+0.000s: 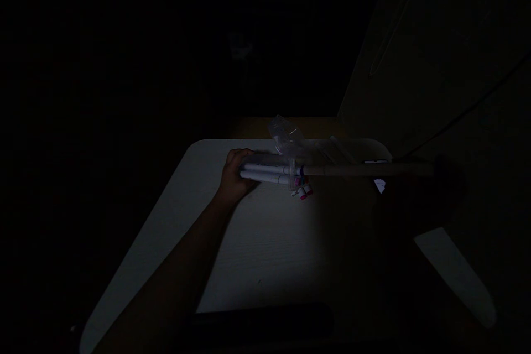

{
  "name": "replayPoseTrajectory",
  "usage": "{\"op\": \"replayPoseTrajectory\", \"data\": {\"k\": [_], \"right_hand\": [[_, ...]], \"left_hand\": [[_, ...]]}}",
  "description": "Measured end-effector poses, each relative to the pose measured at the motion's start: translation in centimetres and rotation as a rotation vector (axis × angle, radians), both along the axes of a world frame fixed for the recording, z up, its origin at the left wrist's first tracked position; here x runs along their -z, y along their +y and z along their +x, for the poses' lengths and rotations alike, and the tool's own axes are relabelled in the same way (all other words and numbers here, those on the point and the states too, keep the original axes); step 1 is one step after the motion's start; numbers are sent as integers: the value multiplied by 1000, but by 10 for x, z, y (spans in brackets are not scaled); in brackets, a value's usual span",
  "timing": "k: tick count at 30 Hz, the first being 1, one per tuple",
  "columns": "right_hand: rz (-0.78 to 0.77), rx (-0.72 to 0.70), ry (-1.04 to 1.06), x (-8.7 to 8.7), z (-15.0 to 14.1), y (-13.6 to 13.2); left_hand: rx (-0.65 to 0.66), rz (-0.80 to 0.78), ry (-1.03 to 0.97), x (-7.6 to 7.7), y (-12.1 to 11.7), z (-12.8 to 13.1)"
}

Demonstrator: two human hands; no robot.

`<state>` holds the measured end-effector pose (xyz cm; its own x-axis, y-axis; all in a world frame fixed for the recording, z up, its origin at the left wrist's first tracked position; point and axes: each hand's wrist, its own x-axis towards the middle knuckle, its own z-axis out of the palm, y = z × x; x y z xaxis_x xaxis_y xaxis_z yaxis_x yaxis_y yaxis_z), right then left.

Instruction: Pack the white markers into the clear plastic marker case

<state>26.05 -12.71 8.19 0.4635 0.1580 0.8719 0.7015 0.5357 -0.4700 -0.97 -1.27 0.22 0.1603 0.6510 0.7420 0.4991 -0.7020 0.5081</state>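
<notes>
Dimly, two hands (234, 176) (409, 204), one clear pouch (269, 160)

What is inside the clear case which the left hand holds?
Inside the clear case, at least two white markers show, side by side. The left hand covers its near end, hiding what is there. Anything beneath the markers is hidden too.

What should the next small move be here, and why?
Probably ease the rod slightly toward the near end of the case, with the left hand steady: that hand grips the case, pens show inside it, and the rod looks lined up with that end. The right hand is too dark to judge its grip.
</notes>
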Motion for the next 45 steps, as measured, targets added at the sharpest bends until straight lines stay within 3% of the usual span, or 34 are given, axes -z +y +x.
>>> {"op": "replayPoseTrajectory", "data": {"k": [4, 9, 14, 20, 33, 40, 45], "right_hand": [[-26, 66, -61, 11, 4, -1], [-50, 7, -117, 17, 2, -3], [-84, 75, -165, 21, 2, -3], [-183, -119, -198, 31, 5, 3], [-343, -136, -338, 27, -1, 1], [-352, -241, -418, 28, -4, 5], [-449, -280, -315, 29, -11, 3]], "left_hand": [[4, 21, -5, -1, -1, 1], [-12, 28, 14, -2, 0, 1], [7, 43, 25, -2, 0, 1], [9, 22, -1, -2, -1, 2], [-14, -1, 39, -6, -3, 3], [-8, 8, 30, -8, -5, 4], [-18, -16, 38, -7, -5, 5]]}}
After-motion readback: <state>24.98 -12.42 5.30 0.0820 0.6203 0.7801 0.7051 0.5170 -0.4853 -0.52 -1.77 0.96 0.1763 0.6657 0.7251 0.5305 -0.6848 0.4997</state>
